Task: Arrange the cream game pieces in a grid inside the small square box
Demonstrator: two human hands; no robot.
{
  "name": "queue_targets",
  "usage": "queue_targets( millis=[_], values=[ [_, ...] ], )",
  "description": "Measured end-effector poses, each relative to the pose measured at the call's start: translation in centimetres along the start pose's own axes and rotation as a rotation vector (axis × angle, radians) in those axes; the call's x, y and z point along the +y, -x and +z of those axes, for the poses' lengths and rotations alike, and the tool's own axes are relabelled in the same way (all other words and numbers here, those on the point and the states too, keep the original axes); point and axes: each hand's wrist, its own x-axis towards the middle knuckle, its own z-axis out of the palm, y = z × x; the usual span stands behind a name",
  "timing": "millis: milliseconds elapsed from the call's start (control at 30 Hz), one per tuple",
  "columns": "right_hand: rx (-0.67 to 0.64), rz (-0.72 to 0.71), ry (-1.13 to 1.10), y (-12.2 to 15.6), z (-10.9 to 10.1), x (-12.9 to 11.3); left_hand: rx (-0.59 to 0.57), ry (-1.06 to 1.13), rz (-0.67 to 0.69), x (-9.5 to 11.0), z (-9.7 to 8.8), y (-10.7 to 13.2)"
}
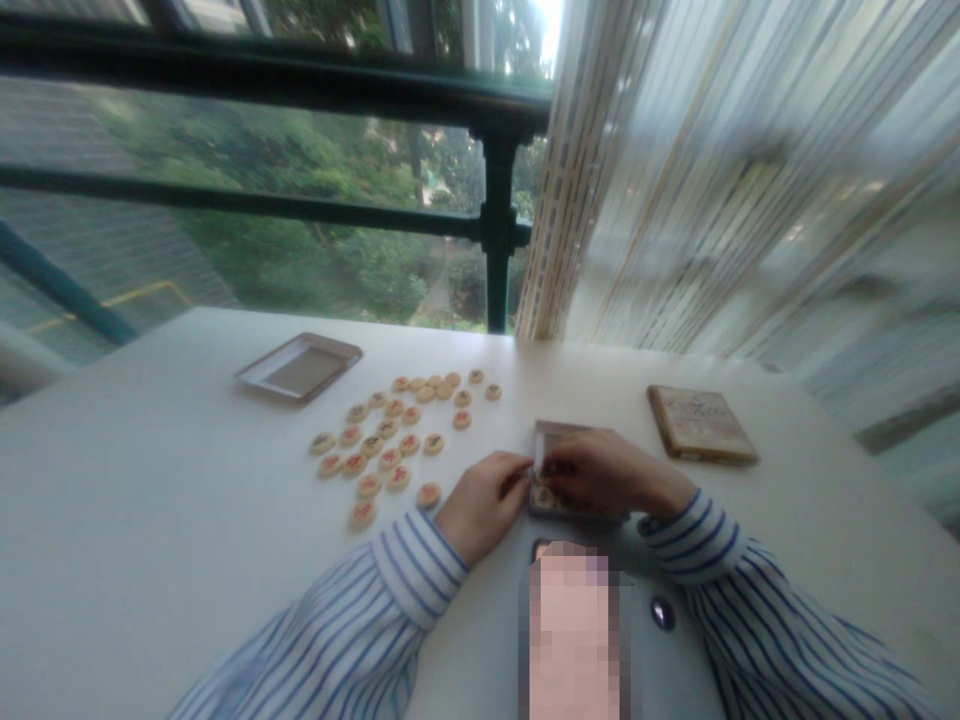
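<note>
My left hand point(486, 502) is at the left edge of a shallow box point(577, 517), its thumb and fingers pinched together on the rim. My right hand point(611, 470) reaches over the same box with fingers curled down inside it. Under those fingertips lie round wooden Chinese chess pieces, one dark-marked piece point(543, 496) showing plainly; the hand covers most of the interior. Left of the box, several loose Chinese chess pieces point(389, 459) are spread on the white table point(225, 560), some with red characters, some with dark ones, a few blank side up.
A shallow tray-like lid point(300, 368) lies at the back left. At the right is a flat, tan, book-like box point(703, 424). Near me lie a phone-shaped object point(576, 640), its surface pixelated, and a small dark oval object point(663, 612). A string curtain point(720, 180) hangs behind the table.
</note>
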Motion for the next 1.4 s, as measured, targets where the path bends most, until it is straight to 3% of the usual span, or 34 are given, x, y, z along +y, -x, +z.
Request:
queue_targets(
  millis=[767,1400],
  values=[
    [-0.015,0.042,0.005,0.19,-0.37,-0.27,0.002,-0.004,-0.016,0.0,0.02,0.08],
    [0.254,0.16,0.139,-0.08,-0.81,-0.66,0.172,-0.036,0.042,0.63,-0.91,0.06]
  ],
)
